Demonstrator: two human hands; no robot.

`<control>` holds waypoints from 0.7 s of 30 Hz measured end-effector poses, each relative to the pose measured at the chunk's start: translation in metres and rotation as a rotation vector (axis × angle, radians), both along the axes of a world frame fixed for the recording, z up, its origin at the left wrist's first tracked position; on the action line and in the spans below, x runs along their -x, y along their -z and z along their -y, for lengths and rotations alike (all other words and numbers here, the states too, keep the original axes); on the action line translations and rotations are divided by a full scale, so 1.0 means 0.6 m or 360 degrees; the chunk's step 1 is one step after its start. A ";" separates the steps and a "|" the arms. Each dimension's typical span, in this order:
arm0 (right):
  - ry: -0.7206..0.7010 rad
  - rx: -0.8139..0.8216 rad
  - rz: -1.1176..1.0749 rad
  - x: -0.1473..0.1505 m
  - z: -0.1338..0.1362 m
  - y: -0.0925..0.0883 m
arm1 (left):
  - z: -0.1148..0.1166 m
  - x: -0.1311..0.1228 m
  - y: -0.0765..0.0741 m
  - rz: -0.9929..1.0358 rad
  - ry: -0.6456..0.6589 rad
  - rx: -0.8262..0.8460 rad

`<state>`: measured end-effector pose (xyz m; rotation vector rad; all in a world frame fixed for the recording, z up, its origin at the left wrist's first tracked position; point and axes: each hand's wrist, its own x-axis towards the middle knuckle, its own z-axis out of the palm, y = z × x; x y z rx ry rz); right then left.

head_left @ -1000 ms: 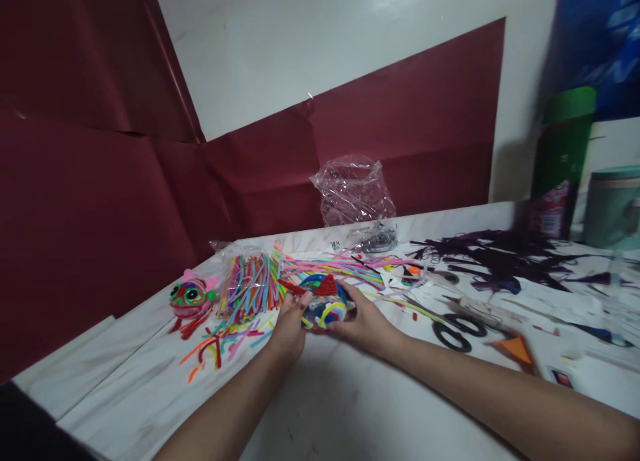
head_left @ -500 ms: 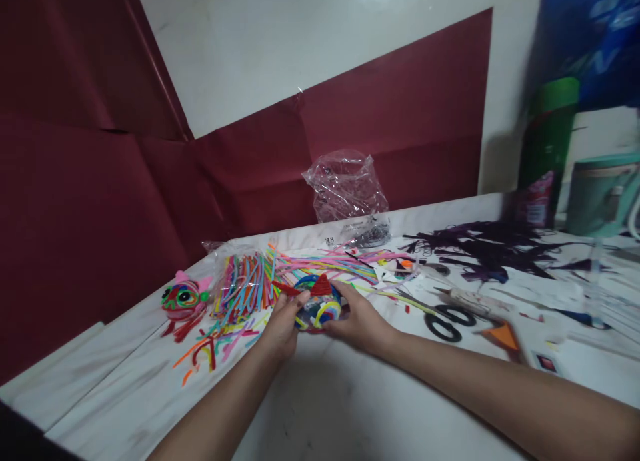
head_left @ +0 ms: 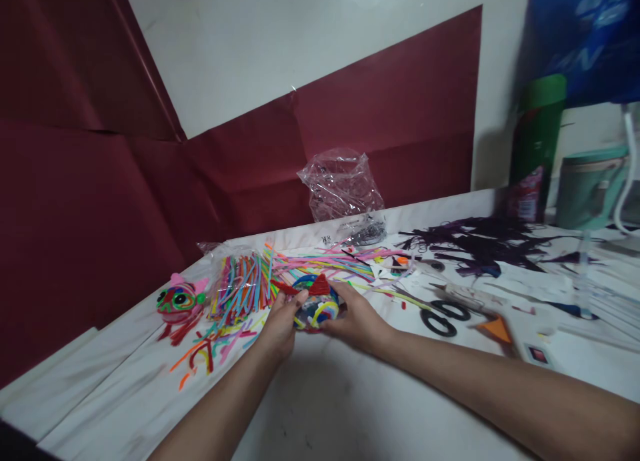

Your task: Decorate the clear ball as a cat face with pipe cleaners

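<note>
Fingers (head_left: 345, 292) round figure (head_left: 316, 306) — table (head_left: 305, 407), maroon sheeting (head_left: 395, 107)

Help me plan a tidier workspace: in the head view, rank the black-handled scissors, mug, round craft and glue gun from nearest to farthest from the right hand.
From the right hand:
1. Round craft: in its grasp.
2. Black-handled scissors: to its right.
3. Glue gun: farther right, past the scissors.
4. Mug: far right, toward the back.
</note>
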<state>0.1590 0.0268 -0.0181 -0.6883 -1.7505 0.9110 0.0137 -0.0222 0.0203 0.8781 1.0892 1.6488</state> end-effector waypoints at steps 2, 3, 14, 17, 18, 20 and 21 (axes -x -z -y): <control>-0.0063 0.0062 -0.0036 -0.002 -0.002 -0.012 | -0.003 0.003 0.001 0.0041 -0.0016 0.0025; -0.0079 0.0076 -0.0072 -0.004 -0.004 -0.018 | -0.005 0.005 0.001 0.0063 -0.0025 0.0046; 0.0083 -0.0194 -0.0138 -0.016 -0.017 -0.036 | -0.005 -0.001 0.005 0.0006 -0.0028 0.0010; 0.0081 -0.0302 -0.0108 -0.016 -0.017 -0.033 | -0.004 -0.005 0.006 -0.0034 -0.0015 -0.0002; 0.0092 -0.0336 -0.0098 -0.016 -0.017 -0.032 | -0.004 -0.005 0.006 -0.0041 -0.0015 0.0002; 0.0112 -0.0385 -0.0084 -0.015 -0.016 -0.029 | -0.005 -0.005 0.006 -0.0047 -0.0020 0.0016; 0.0115 -0.0402 -0.0079 -0.015 -0.015 -0.028 | -0.006 -0.004 0.006 -0.0049 -0.0020 0.0022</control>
